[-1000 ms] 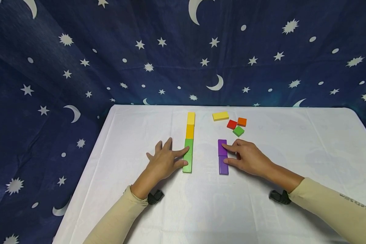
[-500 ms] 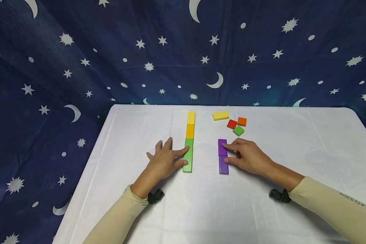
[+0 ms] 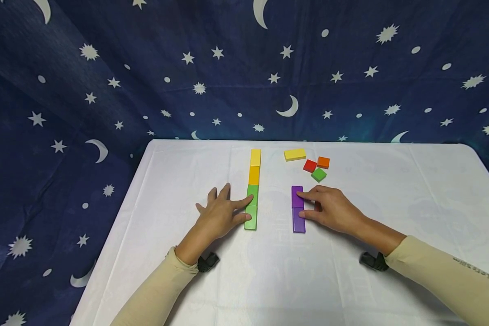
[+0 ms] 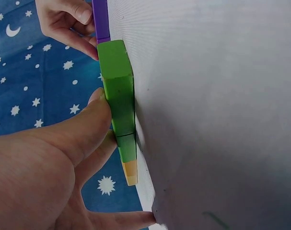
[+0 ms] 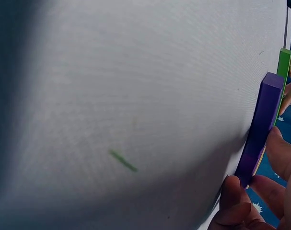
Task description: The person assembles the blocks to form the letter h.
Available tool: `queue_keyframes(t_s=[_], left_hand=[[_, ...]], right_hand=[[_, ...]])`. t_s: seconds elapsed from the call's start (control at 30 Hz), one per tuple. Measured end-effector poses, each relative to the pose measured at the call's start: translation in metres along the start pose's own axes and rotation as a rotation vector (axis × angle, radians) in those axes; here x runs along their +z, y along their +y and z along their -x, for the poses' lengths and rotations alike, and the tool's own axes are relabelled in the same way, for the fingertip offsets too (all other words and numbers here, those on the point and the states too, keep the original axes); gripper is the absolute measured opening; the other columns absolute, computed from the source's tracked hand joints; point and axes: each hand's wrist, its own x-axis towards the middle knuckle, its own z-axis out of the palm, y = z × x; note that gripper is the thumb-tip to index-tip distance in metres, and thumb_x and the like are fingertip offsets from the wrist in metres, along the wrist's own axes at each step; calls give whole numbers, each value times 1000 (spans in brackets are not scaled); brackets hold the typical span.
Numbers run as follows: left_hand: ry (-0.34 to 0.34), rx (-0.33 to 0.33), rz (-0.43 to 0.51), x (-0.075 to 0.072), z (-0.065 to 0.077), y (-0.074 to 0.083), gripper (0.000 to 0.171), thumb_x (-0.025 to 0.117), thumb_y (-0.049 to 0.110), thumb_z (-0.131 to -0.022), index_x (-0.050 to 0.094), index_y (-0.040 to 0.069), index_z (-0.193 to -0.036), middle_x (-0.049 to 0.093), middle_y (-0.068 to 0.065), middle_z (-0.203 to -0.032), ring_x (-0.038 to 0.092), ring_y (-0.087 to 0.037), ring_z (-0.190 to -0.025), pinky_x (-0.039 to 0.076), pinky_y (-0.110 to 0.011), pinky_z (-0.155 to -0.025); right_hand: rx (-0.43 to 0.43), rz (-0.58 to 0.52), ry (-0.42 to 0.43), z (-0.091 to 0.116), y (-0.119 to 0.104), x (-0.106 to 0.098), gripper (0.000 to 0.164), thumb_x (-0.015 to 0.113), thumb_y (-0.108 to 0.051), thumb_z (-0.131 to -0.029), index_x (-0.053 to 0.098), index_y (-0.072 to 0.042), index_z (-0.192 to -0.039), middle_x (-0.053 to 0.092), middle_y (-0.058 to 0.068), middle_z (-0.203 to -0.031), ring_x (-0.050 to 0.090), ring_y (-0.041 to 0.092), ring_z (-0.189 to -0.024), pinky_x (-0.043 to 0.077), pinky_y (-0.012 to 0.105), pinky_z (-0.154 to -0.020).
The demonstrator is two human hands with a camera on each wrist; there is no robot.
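Note:
In the head view my left hand (image 3: 218,217) rests its thumb and index finger on two green blocks (image 3: 251,217), one fingertip on each; its other fingers are spread. These blocks lie end to end, continuing into an orange-yellow block (image 3: 254,175) and a yellow block (image 3: 255,157). With thumb and index fingertip, my right hand (image 3: 336,210) touches the tops of two purple blocks (image 3: 299,225), also laid end to end. Its remaining fingers are bent underneath, partly hidden. The left wrist view shows the left thumb on the nearer green block (image 4: 119,96); the right wrist view shows the purple block (image 5: 266,110) under the right thumb.
Beyond the right hand lie a long yellow block (image 3: 294,155) and small red (image 3: 310,166), orange (image 3: 323,162) and green (image 3: 318,175) blocks. A white cloth covers the table (image 3: 269,280). Behind it hangs a dark blue curtain (image 3: 228,99) with stars and moons.

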Motion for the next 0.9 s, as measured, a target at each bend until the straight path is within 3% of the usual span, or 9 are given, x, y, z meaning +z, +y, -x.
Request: queue_keyframes(t_s=[0.5, 0.67, 0.9], left_hand=[[3, 4, 4, -1, 1, 0, 57, 70, 57, -89, 53, 49, -143, 28, -21, -166, 19, -56, -150, 19, -91, -98], [1, 6, 5, -1, 1, 0, 57, 70, 56, -89, 53, 49, -143, 27, -20, -167, 18, -56, -150, 19, -91, -98], [1, 4, 2, -1, 1, 1, 57, 70, 57, -90, 53, 49, -143, 27, -20, -167, 18, -56, -150, 19, -91, -98]], right_hand=[[-28, -19, 25, -4, 0, -4, 55, 84, -37, -85, 70, -13, -134, 69, 2, -102, 54, 11, -80, 46, 23, -66], [-40, -33, 92, -17, 2, -10, 46, 80, -33, -90, 72, -12, -130, 68, -1, -93, 57, 13, -81, 49, 28, -70], [-31, -40, 258, -48, 12, -21, 36, 76, -31, -94, 74, -8, -122, 69, 4, -91, 59, 17, -80, 49, 36, -74]])
